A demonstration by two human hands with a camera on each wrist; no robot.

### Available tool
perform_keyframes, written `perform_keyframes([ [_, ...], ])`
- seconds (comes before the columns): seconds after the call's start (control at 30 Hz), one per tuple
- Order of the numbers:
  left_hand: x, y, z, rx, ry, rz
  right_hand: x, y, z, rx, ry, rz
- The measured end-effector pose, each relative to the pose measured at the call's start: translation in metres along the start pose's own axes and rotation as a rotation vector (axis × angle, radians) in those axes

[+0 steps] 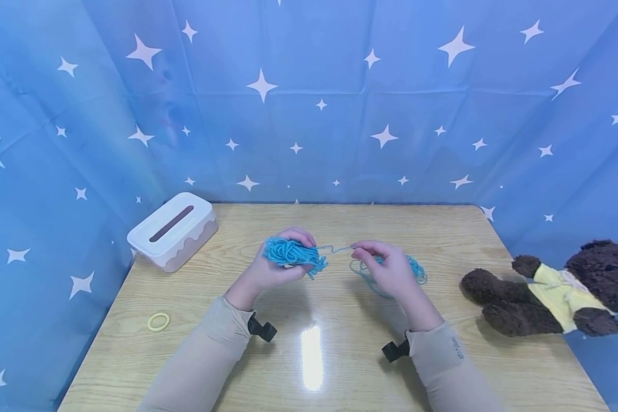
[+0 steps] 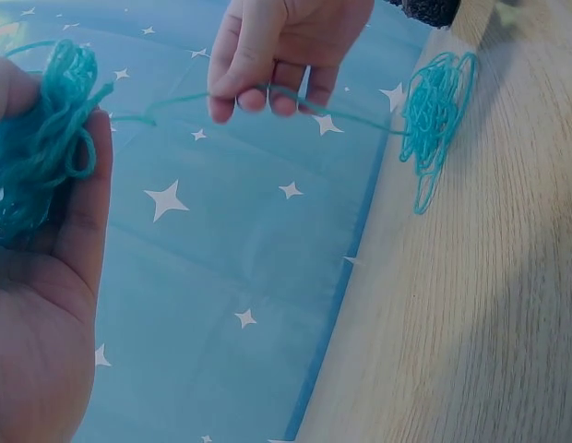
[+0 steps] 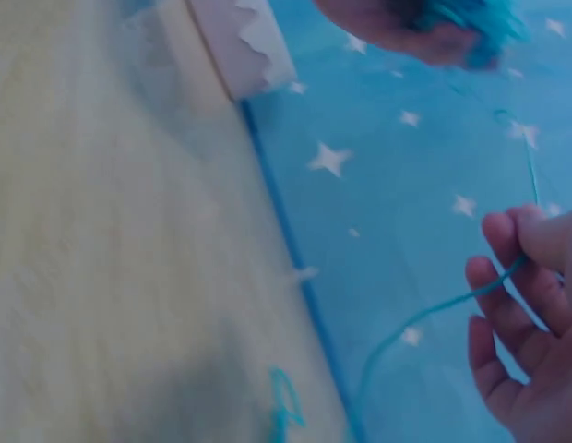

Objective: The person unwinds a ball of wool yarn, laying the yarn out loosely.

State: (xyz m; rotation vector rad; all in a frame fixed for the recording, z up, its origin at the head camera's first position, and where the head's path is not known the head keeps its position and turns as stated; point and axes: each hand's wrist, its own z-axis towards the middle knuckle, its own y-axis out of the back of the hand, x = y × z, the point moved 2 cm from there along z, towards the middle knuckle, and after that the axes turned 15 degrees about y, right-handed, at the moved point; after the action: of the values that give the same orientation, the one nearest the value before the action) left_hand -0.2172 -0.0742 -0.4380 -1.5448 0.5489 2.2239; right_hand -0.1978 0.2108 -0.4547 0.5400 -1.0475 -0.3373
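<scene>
A bundle of turquoise yarn (image 1: 290,252) lies in my left hand (image 1: 268,272), gripped between thumb and fingers above the table. One strand (image 2: 180,100) runs from it across to my right hand (image 1: 388,269), which pinches it between thumb and forefinger. From there the strand goes on to a loose heap of the same yarn (image 2: 438,111) on the tabletop. In the head view my right hand partly hides that heap. The right wrist view shows the strand (image 3: 434,309) passing over the fingers of my right hand.
A white-lidded tissue box (image 1: 172,232) stands at the back left. Near the left edge lies a pale yellow ring (image 1: 158,321). A dark brown plush toy in a yellow top (image 1: 556,297) lies at the right edge. Behind the wooden table (image 1: 350,355) hangs a blue star-patterned curtain (image 1: 319,126).
</scene>
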Motion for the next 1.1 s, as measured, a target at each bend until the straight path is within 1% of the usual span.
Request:
perform_keyframes([
  [0.13, 0.0, 0.0, 0.0, -0.012, 0.009, 0.015, -0.01, 0.024, -0.002, -0.054, -0.049, -0.021],
  [0.33, -0.001, 0.001, 0.0, -0.023, 0.024, 0.036, -0.017, 0.059, -0.006, -0.167, -0.046, -0.073],
  [0.43, -0.001, 0.001, 0.0, -0.024, 0.033, 0.035, -0.02, 0.073, -0.008, -0.209, -0.073, -0.11],
  [0.63, -0.001, 0.002, -0.001, -0.025, 0.035, 0.035, -0.031, 0.092, -0.014, -0.259, -0.232, -0.218],
  [0.77, -0.001, 0.003, -0.001, -0.028, 0.03, 0.033, -0.043, 0.096, -0.017, -0.271, -0.337, -0.285],
  [0.93, -0.002, 0.003, -0.001, -0.021, 0.018, 0.021, -0.063, 0.096, -0.021, -0.245, -0.45, -0.323],
  [1.0, -0.002, 0.004, -0.001, -0.02, 0.007, 0.02, -0.073, 0.095, -0.023, -0.216, -0.473, -0.334],
  [1.1, -0.001, 0.004, 0.0, -0.021, -0.005, 0.032, -0.083, 0.094, -0.025, -0.158, -0.461, -0.36],
])
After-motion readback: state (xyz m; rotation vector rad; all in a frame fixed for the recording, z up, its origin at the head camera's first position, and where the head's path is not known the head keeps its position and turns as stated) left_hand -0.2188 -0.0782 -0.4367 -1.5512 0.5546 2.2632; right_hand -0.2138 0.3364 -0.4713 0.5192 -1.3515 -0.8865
